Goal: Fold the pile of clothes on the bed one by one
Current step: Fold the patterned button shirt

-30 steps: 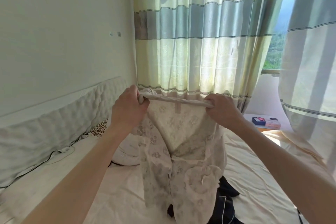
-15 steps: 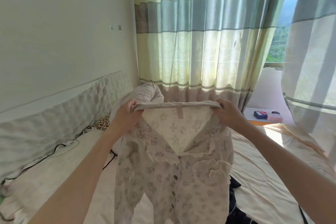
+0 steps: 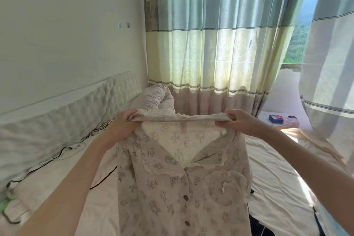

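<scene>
Over the bed (image 3: 277,188), we pinch the shirt (image 3: 172,188) by its shoulders.
Our left hand (image 3: 124,122) and right hand (image 3: 237,120) could lose the thin fabric, dropping it crumpled.

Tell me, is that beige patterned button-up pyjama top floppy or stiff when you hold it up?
Probably floppy: the beige patterned button-up pyjama top hangs limp between the left hand and right hand. Likely light, since light glows through the fabric. It would probably crumple if let go.
</scene>
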